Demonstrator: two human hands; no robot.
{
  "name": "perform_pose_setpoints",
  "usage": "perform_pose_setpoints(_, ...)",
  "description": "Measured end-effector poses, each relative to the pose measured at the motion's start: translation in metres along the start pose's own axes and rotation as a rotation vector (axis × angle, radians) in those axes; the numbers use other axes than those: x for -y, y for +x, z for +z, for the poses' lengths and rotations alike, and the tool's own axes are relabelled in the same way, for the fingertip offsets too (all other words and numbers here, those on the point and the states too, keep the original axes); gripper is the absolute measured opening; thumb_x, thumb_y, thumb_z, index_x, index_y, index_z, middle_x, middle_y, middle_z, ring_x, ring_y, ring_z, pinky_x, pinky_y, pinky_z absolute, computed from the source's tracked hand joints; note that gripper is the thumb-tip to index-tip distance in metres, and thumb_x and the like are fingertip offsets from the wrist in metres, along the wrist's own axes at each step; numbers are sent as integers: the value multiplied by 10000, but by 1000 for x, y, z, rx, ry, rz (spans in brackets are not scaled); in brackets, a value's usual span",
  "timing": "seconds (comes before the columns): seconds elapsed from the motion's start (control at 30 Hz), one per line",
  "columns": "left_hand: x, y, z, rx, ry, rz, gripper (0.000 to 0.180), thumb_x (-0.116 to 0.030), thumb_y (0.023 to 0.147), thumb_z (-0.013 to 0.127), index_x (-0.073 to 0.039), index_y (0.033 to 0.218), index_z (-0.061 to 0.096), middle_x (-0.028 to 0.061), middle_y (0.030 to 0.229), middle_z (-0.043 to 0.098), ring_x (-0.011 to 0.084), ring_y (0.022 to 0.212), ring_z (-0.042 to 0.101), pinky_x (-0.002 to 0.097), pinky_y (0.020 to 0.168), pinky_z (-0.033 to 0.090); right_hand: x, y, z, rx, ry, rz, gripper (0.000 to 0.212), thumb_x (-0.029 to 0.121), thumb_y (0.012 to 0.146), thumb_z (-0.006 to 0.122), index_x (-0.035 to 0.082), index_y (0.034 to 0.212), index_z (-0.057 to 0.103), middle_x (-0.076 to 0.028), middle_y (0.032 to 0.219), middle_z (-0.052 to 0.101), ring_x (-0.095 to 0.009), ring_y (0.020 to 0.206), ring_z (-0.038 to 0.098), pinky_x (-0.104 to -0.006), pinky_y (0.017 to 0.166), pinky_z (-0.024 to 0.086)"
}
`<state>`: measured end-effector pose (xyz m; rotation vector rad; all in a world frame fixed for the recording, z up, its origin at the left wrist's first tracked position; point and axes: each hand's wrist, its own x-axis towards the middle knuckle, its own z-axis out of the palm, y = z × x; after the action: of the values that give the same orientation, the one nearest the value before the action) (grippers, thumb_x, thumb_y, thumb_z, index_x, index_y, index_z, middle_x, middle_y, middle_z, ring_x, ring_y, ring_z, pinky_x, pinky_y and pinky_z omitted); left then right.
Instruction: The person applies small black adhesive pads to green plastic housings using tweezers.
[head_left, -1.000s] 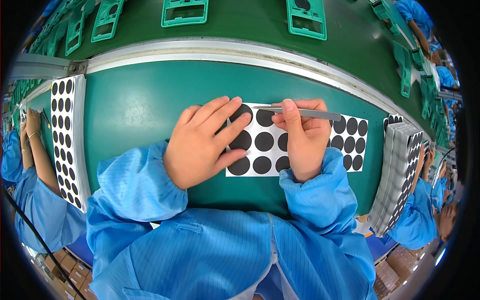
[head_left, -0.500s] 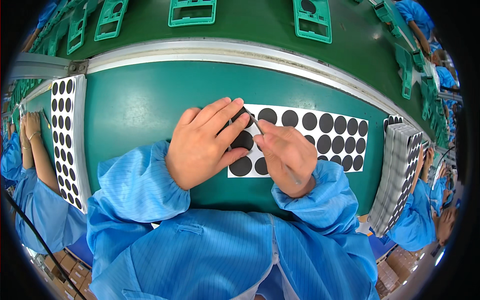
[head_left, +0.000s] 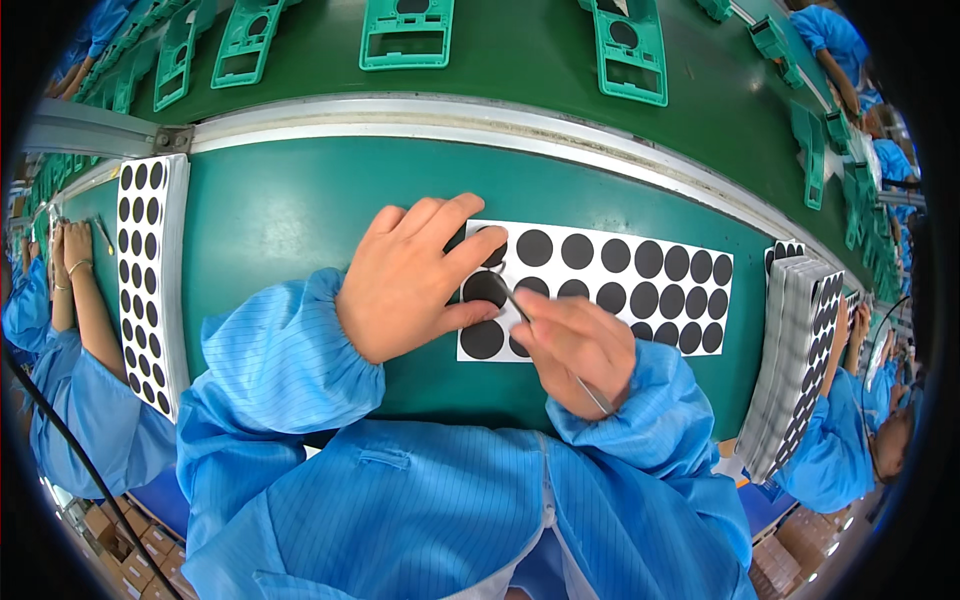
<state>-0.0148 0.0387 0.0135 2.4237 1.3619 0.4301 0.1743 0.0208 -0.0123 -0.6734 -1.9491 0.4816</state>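
Observation:
A white sheet [head_left: 556, 232] with rows of round black stickers lies flat on the green bench mat. My left hand [head_left: 405, 285] rests palm down over the sheet's left end, fingers spread, thumb and index finger either side of a middle-row black sticker [head_left: 482, 290]. Something dark shows between two of its fingers; I cannot tell if it is a loose sticker. In my right hand [head_left: 583, 350] is a pair of metal tweezers [head_left: 517, 305], gripped like a pen. Their tip is at that sticker's right edge. My fingers hide some neighbouring stickers.
A stack of similar sheets [head_left: 178, 260] stands at the left, a thicker stack [head_left: 790, 300] at the right. Beyond a metal rail [head_left: 420, 112], green plastic housings [head_left: 405, 24] lie on a green surface. Other people's hands [head_left: 75, 250] rest on the bench at far left.
The tweezers' tip has moved down from the top-left sticker to the one below it. My left fingers have shifted slightly. The whole view has moved a little.

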Motion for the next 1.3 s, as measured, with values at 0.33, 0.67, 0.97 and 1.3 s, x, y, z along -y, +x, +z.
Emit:
perform_pose_setpoints(0.33,31,36,-21,-76,-80,5,488,-288,686,673,-91,1104,514,154,1117,456,313,987,465,400,838,388,26,7,-47,-518,401,549,189,76,811,547,35,920,398,-224,769,602,-175,483,562,-259,452,480)
perform_pose_setpoints(0.67,177,122,-46,-283,-227,-307,309,-91,779,529,-49,1082,570,16,625,504,74,575,410,234,557,375,20,9,-43,-611,629,823,190,108,828,540,43,892,373,-169,707,587,-173,521,561,-251,505,486)
perform_pose_setpoints(0.97,11,24,-48,-400,-192,-221,278,6,687,561,-11,962,599,103,639,486,178,480,478,287,454,385,22,10,-50,-654,782,767,92,129,879,452,81,941,405,-169,795,591,-172,601,573,-256,563,505)
perform_pose_setpoints(1.3,-15,-24,8,-356,-268,-228,347,57,689,559,-27,1025,575,86,657,482,139,473,450,251,444,379,36,5,-12,-610,534,652,147,45,850,468,27,929,345,-223,833,572,-187,624,580,-298,616,522)
